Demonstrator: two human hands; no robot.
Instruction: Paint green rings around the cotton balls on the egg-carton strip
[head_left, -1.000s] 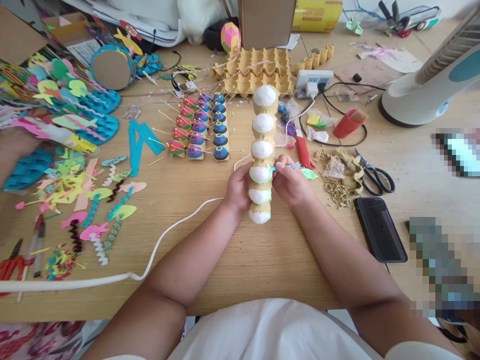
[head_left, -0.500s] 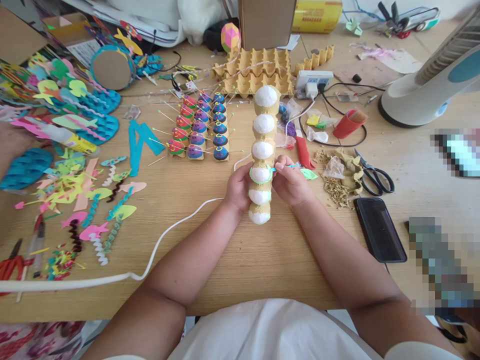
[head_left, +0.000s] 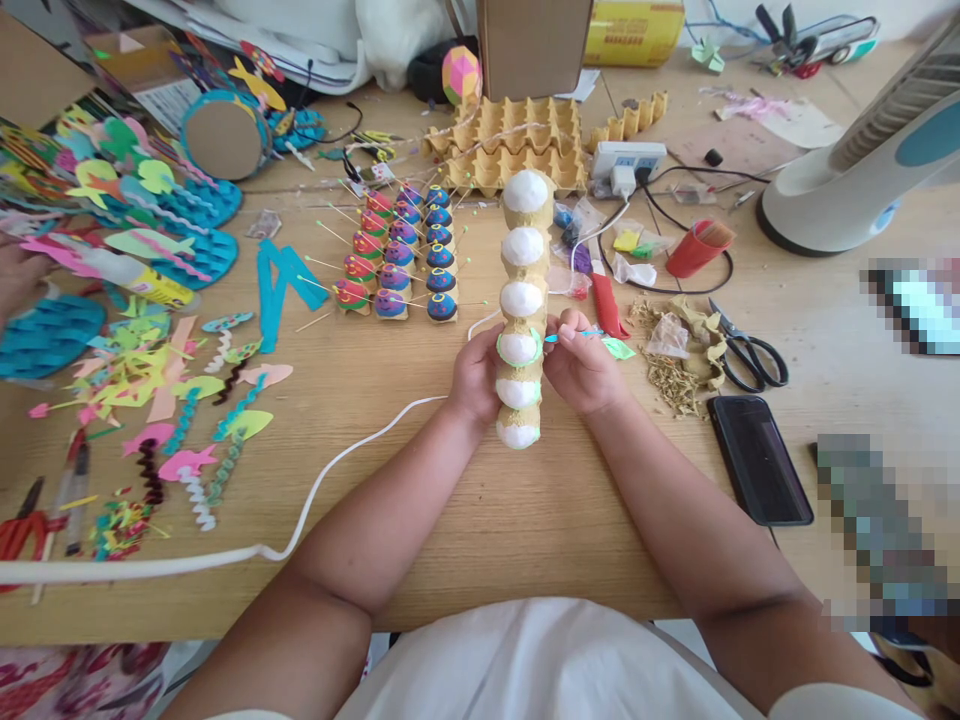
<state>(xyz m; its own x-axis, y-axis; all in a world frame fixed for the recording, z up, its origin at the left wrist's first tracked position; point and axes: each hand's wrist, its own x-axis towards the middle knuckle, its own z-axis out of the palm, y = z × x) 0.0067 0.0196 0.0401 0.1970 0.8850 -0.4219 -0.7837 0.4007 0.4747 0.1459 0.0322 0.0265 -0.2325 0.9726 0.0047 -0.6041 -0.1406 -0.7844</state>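
My left hand (head_left: pixel 478 375) is closed on a strip of egg carton (head_left: pixel 534 218), gripping its left side. The strip is held up lengthwise, pointing away from me, and its cups have white, clay-like tops. Light green edging runs around the white on the nearer cups. On the strip's other side, my right hand (head_left: pixel 581 365) pinches a thin blue stick (head_left: pixel 552 338), whose tip is close to the fourth cup from the far end. Whether the tip touches the cup I cannot tell. A light green piece (head_left: pixel 619 348) lies beside my right hand.
Rows of painted egg-carton bugs (head_left: pixel 397 254) stand beyond my left hand. Paper fish and scraps (head_left: pixel 150 350) cover the left side, near another person's hand (head_left: pixel 21 280). At right are scissors (head_left: pixel 750 355), a phone (head_left: pixel 759 458) and a red cup (head_left: pixel 699 248). A white cable (head_left: pixel 330 470) crosses the table.
The strip's far end has swung slightly left. My right hand has barely moved, still pinching the blue stick. The other person's hand at the far left has shifted, with its fingers now showing.
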